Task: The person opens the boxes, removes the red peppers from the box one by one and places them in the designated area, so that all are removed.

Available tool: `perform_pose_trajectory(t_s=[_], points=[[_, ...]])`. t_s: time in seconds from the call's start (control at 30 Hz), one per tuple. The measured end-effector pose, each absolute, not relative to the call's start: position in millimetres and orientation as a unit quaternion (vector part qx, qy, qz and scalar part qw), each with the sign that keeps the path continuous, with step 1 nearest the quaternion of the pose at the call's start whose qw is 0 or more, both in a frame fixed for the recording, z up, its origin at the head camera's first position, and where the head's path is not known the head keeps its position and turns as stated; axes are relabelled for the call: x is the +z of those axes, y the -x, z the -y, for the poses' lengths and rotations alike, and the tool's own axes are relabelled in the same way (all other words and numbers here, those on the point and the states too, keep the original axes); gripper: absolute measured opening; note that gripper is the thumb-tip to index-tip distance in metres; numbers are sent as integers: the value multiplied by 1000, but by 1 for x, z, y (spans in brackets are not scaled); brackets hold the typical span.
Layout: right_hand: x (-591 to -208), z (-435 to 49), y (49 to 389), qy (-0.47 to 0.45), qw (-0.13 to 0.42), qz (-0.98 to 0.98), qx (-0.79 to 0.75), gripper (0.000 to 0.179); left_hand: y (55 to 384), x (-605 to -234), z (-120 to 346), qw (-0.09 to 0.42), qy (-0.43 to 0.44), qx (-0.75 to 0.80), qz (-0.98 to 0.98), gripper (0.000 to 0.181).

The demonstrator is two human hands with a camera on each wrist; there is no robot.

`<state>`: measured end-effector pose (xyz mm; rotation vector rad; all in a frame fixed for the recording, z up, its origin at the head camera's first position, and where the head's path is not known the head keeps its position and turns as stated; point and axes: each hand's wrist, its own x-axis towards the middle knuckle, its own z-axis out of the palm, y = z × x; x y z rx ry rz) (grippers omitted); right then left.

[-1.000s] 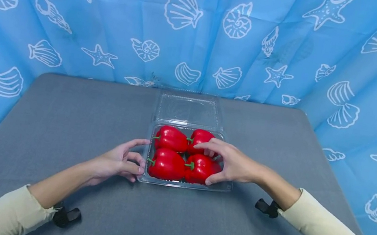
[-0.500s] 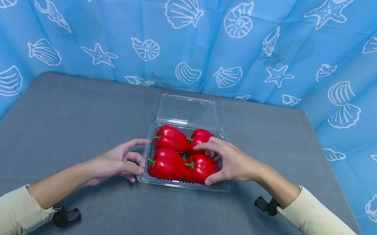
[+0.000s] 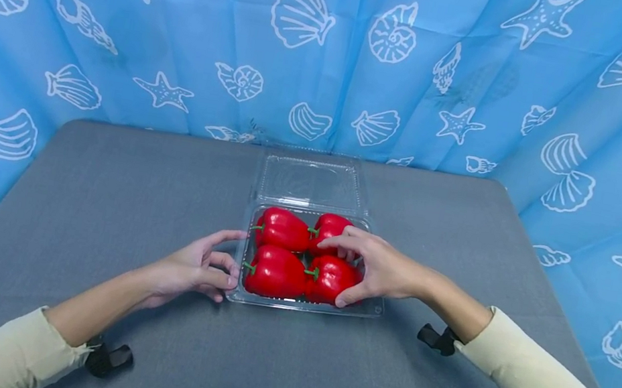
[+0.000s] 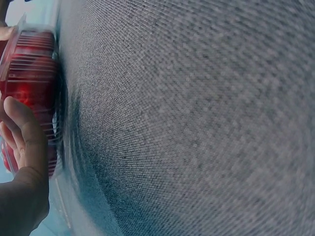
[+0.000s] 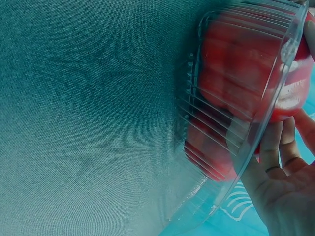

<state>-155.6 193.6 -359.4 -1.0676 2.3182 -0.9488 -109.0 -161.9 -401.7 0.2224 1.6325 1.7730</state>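
Observation:
A clear plastic clamshell container [image 3: 293, 306] holds red bell peppers in two rows. At the back are one bell pepper [image 3: 284, 229] on the left and another bell pepper [image 3: 330, 225] on the right. The front row has a left bell pepper [image 3: 276, 273] and a right bell pepper [image 3: 328, 279]. Green stems point left. My left hand [image 3: 193, 263] grips the container's left rim, fingers and thumb at its edge. My right hand [image 3: 385, 268] grips the front right bell pepper [image 5: 246, 64], thumb in front and fingers behind, inside the container; part of that pepper is hidden.
The container's hinged lid [image 3: 312, 184] lies open toward the back of the grey table [image 3: 154, 183]. A blue curtain [image 3: 205, 14] with white shells and starfish hangs behind it. Black wrist straps [image 3: 437, 339] sit under both forearms.
My right hand has shifted very slightly left together with the front right bell pepper. My left hand stays at the container's rim.

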Motion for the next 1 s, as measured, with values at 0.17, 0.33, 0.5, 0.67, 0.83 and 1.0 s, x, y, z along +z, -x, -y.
perform_pose_trajectory(t_s=[0.17,0.33,0.5,0.67,0.83,1.0], points=[[-359,-192,156,380,204,-843,-322,73,109,-401,162,353,-87,687,-629,78],[-357,-190,156,377,203,-851,-305,65,109,-402,162,351,-91,688,-628,79],[-354,-189,156,375,208,-852,-299,64,109,-403,161,350,-90,686,-631,81],[-352,-188,157,366,220,-853,-301,64,109,-403,162,351,-92,691,-625,80],[-351,-188,157,363,229,-850,-307,64,108,-402,162,352,-90,691,-625,79],[-352,-189,156,364,234,-845,-314,63,108,-402,161,352,-84,689,-628,79]])
